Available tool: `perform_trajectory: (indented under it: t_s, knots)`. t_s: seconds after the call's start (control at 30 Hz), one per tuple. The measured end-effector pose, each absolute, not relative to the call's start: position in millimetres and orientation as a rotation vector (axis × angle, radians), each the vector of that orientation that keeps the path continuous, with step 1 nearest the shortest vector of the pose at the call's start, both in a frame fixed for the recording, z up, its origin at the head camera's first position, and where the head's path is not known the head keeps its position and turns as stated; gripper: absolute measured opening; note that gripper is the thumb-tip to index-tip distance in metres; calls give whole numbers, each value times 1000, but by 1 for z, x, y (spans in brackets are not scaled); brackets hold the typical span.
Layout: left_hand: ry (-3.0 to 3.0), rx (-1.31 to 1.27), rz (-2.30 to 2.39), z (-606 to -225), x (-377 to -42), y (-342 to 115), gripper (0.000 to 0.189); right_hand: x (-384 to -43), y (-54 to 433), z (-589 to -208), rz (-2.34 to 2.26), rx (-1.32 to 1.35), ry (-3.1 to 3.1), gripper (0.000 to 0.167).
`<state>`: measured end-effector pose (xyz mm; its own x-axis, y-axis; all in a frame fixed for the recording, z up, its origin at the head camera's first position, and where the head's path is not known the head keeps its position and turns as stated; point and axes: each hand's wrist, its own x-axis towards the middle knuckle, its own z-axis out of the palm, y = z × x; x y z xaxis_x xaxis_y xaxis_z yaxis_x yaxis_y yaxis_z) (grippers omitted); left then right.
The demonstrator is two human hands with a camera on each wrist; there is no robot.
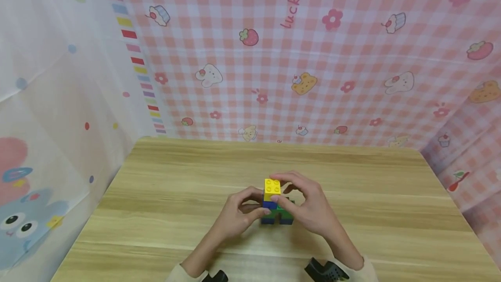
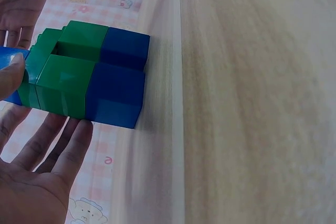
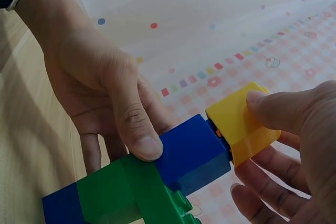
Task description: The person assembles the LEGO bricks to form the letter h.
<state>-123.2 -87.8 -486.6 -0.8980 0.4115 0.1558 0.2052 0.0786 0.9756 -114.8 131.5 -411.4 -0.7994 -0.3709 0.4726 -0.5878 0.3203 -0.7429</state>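
Observation:
A small stack of toy building blocks stands upright near the table's front middle. Two dark blue blocks (image 2: 116, 95) form its legs, with green blocks (image 2: 65, 85) above them. Over one side of the green part sits another blue block (image 3: 191, 153). My left hand (image 1: 236, 214) grips the stack, its thumb pressed where that blue block meets the green. Between thumb and fingers, my right hand (image 1: 313, 203) pinches a yellow block (image 1: 272, 189) at the top. In the right wrist view, the yellow block sits slightly tilted on the blue one, with a narrow gap showing between them.
The wood-grain table (image 1: 176, 177) spreads around both hands. Behind it hangs a pink checked cloth (image 1: 274, 64), and a white patterned cloth (image 1: 58, 86) hangs along the left side. Black wrist devices (image 1: 325, 270) sit at the cuffs.

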Motion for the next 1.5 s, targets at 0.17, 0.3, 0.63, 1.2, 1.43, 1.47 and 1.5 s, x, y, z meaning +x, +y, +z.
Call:
perform_trajectory:
  t_s: [0.17,0.3,0.63,1.2,1.43,1.47,1.5]
  knots:
    - [2178,632,1929,-487,-124,-87,28,-116,132,-411,1443,880,-2374,41]
    - [2179,632,1936,-488,-125,-87,27,-116,133,-411,1429,900,-2378,42]
    - [2181,634,1945,-486,-125,-87,27,-117,134,-411,1436,907,-2404,41]
    - [2177,621,1929,-486,-122,-89,28,-117,131,-420,1320,920,-2386,38]
    - [2180,615,1926,-487,-123,-89,29,-117,130,-422,1298,939,-2370,41]
    - [2180,609,1927,-487,-123,-89,29,-117,130,-423,1296,945,-2363,41]
    - [2180,609,1929,-487,-123,-89,29,-118,130,-423,1299,950,-2354,41]
